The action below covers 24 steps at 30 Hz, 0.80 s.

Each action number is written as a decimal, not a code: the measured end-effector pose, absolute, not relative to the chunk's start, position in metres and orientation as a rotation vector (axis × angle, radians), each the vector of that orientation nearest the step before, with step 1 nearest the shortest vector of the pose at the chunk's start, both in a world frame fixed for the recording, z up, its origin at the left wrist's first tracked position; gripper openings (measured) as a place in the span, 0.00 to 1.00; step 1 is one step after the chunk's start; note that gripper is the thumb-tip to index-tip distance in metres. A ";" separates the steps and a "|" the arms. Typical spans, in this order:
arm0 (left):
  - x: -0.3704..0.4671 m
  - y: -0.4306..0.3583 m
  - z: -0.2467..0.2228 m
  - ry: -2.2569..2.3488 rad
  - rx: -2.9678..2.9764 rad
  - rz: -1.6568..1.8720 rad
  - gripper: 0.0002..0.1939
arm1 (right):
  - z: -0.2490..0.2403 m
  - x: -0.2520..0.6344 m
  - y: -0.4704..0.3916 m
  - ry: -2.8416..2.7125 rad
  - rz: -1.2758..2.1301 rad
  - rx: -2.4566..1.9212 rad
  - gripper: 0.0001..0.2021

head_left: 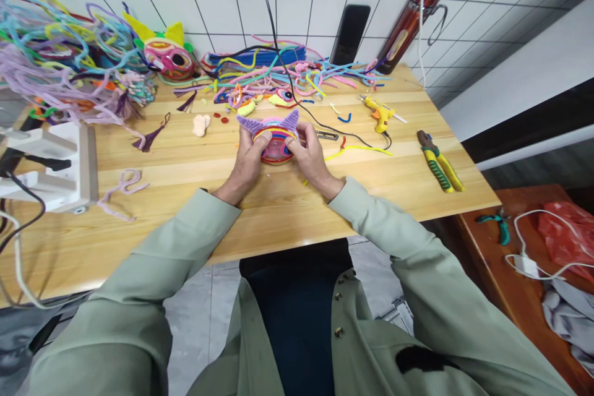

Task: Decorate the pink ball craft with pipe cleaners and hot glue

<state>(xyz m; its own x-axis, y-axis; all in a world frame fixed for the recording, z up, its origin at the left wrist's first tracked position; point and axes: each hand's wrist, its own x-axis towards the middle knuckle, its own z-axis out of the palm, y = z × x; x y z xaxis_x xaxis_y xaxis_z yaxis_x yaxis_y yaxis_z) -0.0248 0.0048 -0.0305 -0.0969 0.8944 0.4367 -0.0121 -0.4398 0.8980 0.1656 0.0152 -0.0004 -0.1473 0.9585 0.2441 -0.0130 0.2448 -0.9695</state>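
Between my two hands, at the middle of the wooden table, is a pipe-cleaner animal mask [279,150] with purple pointed ears, rainbow bands across its forehead and a pink face. My left hand [249,158] grips its left side, with the thumb laid over the coloured bands. On the other side my right hand [312,151] is closed on the edge, its thumb near a blue and pink eye. Fingers behind the mask are hidden. Just right of my right hand lie a metal clip [327,135] and a yellow pipe cleaner [364,150].
A yellow glue gun [381,115] and pliers [440,161] lie to the right. At the back are a finished-looking mask [167,55], heaped pipe cleaners [60,68], a phone [350,34] and a red flask [411,28]. A power strip [74,167] stands left.
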 end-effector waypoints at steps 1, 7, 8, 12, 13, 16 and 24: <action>-0.025 0.005 -0.030 1.012 1.432 1.626 0.33 | 0.000 0.165 0.015 -1.422 1.124 -0.952 0.27; -0.018 -0.003 -0.017 1.055 1.357 1.617 0.37 | 0.000 0.164 0.015 -1.403 1.137 -0.956 0.28; -0.017 -0.005 -0.015 1.065 1.357 1.621 0.37 | 0.000 0.164 0.014 -1.406 1.135 -0.959 0.28; -0.011 -0.010 -0.009 1.125 1.355 1.625 0.44 | -0.001 0.163 0.013 -1.422 1.098 -0.977 0.28; -0.010 -0.010 -0.009 1.142 1.339 1.632 0.45 | -0.001 0.164 0.012 -1.424 1.100 -0.975 0.28; -0.009 -0.011 -0.009 1.176 1.325 1.654 0.45 | 0.001 0.165 0.012 -1.432 1.137 -0.940 0.29; -0.010 -0.011 -0.008 1.161 1.362 1.631 0.44 | 0.003 0.167 0.013 -1.437 1.135 -0.938 0.28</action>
